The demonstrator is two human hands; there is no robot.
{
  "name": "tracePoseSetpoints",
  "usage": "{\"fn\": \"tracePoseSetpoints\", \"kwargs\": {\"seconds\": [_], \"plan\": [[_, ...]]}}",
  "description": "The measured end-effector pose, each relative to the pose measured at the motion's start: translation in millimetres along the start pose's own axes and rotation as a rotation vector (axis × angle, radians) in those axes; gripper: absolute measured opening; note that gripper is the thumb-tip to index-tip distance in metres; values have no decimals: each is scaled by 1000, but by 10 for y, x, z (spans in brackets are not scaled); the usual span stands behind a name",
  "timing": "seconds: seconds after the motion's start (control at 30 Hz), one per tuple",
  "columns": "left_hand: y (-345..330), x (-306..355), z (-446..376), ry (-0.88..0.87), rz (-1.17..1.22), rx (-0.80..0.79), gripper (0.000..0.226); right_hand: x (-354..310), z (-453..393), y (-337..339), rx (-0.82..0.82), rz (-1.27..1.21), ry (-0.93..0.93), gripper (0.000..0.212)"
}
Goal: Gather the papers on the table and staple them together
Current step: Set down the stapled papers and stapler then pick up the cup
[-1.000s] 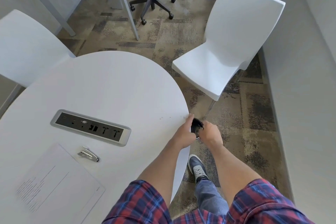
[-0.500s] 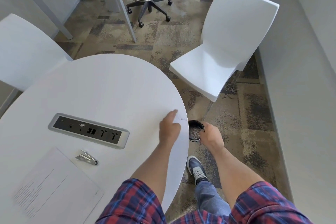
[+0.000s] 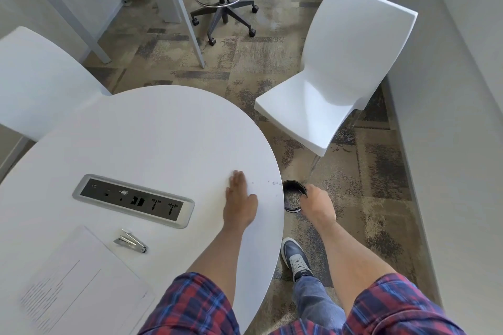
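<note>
Two hands are visible. Left hand [image 3: 239,205] lies flat on the table [image 3: 152,133], fingers extended, holding nothing. Papers [image 3: 81,283] and stapler [image 3: 130,241] lie well apart to its left, near the table edge. Right hand [image 3: 317,202] grips a black cup [image 3: 292,196] just beyond the rim

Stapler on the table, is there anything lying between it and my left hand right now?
Nothing visible does. The left hand lies flat near the table's right edge, and only bare tabletop separates it from the stapler. The power socket panel sits farther back, off that line.
</note>
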State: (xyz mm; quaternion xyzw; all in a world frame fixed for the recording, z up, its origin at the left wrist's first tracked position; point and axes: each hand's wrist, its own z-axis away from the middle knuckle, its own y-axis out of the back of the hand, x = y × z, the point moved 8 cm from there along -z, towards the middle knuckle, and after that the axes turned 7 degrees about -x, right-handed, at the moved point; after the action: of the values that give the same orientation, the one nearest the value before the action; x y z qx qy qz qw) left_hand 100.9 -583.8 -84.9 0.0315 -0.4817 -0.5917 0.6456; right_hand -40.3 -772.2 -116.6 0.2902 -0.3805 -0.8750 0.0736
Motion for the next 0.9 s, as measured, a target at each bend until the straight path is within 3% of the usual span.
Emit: {"fn": "tracePoseSetpoints", "kwargs": {"seconds": [0.17,0.43,0.57,0.77,0.9], "plan": [[-386,437,-18,-149,-55,-184,76,-25,-37,20,-2,17,2,17],[-703,861,-15,-195,6,-318,68,-42,-51,67,9,-6,19,14],[-505,833,-88,-209,86,-150,68,10,-72,61,1,-27,11,19],[-43,216,-146,-58,-179,223,68,47,-50,141,3,-34,-15,19],[-149,41,-27,-125,-365,168,69,149,-96,103,4,-69,-44,24]]}}
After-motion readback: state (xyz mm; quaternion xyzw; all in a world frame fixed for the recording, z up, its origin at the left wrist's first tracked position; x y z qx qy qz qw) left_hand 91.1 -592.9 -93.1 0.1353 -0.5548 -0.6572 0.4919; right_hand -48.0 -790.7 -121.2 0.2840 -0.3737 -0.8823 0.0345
